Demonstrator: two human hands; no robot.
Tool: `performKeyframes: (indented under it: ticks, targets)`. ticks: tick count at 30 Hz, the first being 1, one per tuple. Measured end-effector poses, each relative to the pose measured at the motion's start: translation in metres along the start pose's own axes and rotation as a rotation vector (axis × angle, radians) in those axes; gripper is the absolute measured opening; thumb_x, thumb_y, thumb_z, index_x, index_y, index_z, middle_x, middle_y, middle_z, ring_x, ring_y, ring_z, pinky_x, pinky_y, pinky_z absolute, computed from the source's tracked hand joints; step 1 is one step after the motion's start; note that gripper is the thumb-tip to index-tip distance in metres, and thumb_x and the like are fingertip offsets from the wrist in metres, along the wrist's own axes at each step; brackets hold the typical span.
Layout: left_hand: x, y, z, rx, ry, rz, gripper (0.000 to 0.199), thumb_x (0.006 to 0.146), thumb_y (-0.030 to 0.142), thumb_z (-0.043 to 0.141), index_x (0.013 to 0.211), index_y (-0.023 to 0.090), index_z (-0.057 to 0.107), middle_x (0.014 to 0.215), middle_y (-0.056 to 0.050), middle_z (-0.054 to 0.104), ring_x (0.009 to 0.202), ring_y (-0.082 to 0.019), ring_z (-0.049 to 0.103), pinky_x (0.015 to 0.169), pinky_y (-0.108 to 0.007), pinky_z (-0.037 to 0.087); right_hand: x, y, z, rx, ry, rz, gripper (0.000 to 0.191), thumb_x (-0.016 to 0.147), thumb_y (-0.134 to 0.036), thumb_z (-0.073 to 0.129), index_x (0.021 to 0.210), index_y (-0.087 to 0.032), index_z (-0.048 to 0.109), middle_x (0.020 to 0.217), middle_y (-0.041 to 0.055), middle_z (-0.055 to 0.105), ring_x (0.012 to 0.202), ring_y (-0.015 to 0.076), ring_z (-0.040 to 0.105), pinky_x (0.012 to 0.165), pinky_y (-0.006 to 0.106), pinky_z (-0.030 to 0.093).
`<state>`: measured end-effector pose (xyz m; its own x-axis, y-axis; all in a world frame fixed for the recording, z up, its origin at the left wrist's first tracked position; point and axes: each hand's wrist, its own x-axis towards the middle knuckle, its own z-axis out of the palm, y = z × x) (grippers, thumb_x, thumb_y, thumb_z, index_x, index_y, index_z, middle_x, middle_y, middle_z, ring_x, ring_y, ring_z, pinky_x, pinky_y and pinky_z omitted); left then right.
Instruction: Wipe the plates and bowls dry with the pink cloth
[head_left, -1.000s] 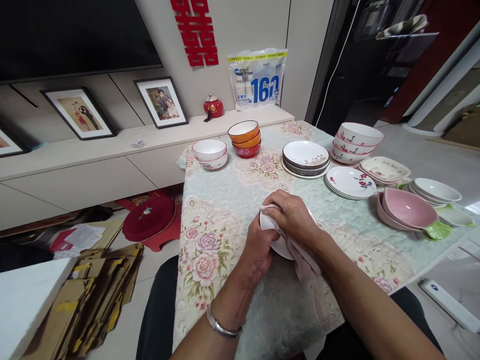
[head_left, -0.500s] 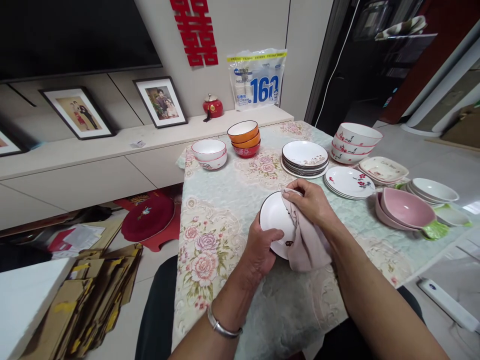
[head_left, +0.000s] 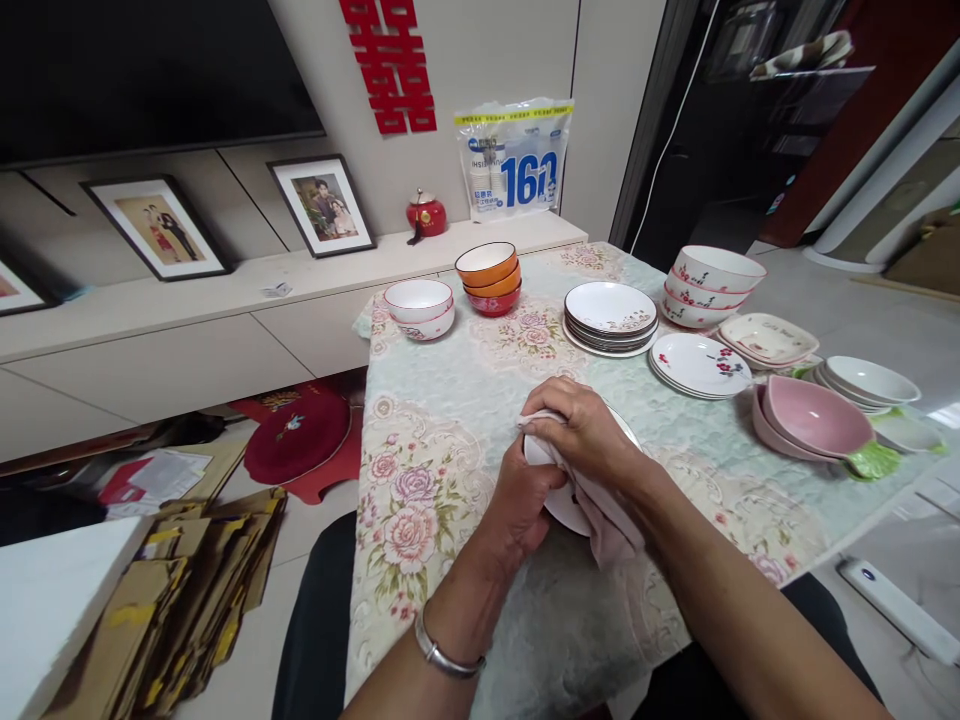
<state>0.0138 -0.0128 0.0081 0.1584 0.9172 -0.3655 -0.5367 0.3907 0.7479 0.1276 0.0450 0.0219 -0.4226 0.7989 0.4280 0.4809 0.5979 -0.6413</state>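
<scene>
My left hand (head_left: 521, 495) is closed on the left edge of a white plate (head_left: 566, 513) with a dark rim, its thumb lying over the face. A pale pink cloth (head_left: 611, 525) is gripped in my right hand (head_left: 577, 430), which presses it against the plate's far left edge, close to my left thumb. The cloth drapes down over part of the plate, and my right hand hides much of the rest. Beyond my hands stands a stack of dark-rimmed white plates (head_left: 610, 310). To its right is a lower stack of floral plates (head_left: 697, 365).
White bowls (head_left: 420, 310) and orange bowls (head_left: 487, 268) stand at the table's far left. Along the right are floral bowls (head_left: 712, 285), square dishes (head_left: 769, 338), pink bowls (head_left: 806, 415) and small white bowls (head_left: 870, 382). A red stool (head_left: 300, 435) sits left of the table.
My right hand has moved left across the plate with the cloth, from its far right edge to the left edge near my left hand. My left hand keeps its hold.
</scene>
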Motion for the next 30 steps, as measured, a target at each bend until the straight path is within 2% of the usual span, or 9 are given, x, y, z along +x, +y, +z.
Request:
performKeyframes:
  ticks: [2,7,14,18,21,25,30]
  targets:
    - [0.0,0.001,0.001,-0.01,0.005,0.006,0.05,0.043,0.002,0.057,0.091,0.017,0.064,0.063,0.003,0.063,0.055,-0.014,0.055,0.052,-0.023,0.04,-0.001,0.008,-0.004,0.024,0.005,0.051,0.006,0.088,-0.026,0.064,0.087,-0.022,0.068,0.09,0.0022,0.069,0.091,0.0194,0.061,0.085,0.033,0.043]
    - [0.0,0.002,0.0,-0.023,-0.032,0.03,0.067,0.045,0.002,0.056,0.11,0.015,0.065,0.08,-0.003,0.073,0.07,-0.021,0.065,0.064,-0.031,0.051,-0.006,0.036,-0.024,-0.011,0.076,0.37,0.012,0.084,-0.031,0.063,0.086,-0.02,0.067,0.085,0.0009,0.07,0.08,0.0192,0.062,0.074,0.03,0.043]
    - [-0.001,0.0,0.0,-0.086,-0.06,0.026,0.061,0.05,0.005,0.063,0.111,0.013,0.065,0.089,-0.008,0.076,0.074,-0.023,0.067,0.07,-0.034,0.053,-0.007,0.041,-0.029,-0.138,0.078,0.438,0.016,0.084,-0.031,0.057,0.088,-0.018,0.067,0.088,0.0051,0.071,0.082,0.0212,0.061,0.073,0.031,0.041]
    - [-0.002,0.002,0.004,-0.1,0.001,0.064,0.061,0.048,0.004,0.063,0.108,0.013,0.065,0.09,-0.007,0.076,0.077,-0.022,0.067,0.07,-0.032,0.052,-0.007,0.043,-0.031,-0.241,0.127,0.503,0.019,0.084,-0.032,0.057,0.09,-0.018,0.068,0.089,0.0068,0.071,0.083,0.0224,0.061,0.072,0.031,0.04]
    - [-0.001,0.003,0.004,-0.07,0.05,0.075,0.058,0.046,0.004,0.061,0.103,0.013,0.067,0.086,-0.006,0.075,0.074,-0.021,0.066,0.066,-0.031,0.051,-0.007,0.043,-0.031,-0.289,0.115,0.536,0.019,0.085,-0.032,0.058,0.092,-0.018,0.069,0.088,0.0067,0.071,0.081,0.0223,0.06,0.071,0.03,0.039]
    - [0.0,0.002,0.002,-0.023,0.017,0.054,0.061,0.046,0.004,0.059,0.106,0.013,0.066,0.083,-0.005,0.074,0.071,-0.021,0.065,0.063,-0.029,0.049,-0.006,0.039,-0.024,-0.291,0.122,0.476,0.019,0.087,-0.03,0.058,0.094,-0.018,0.07,0.091,0.0072,0.072,0.084,0.0227,0.062,0.076,0.031,0.04]
    - [0.0,-0.003,0.001,0.008,-0.035,0.002,0.058,0.046,0.002,0.055,0.102,0.014,0.066,0.071,0.0,0.067,0.061,-0.015,0.058,0.058,-0.025,0.044,-0.003,0.022,-0.012,-0.143,0.027,0.231,0.016,0.09,-0.028,0.058,0.091,-0.019,0.07,0.093,0.0071,0.069,0.089,0.0219,0.062,0.08,0.031,0.043]
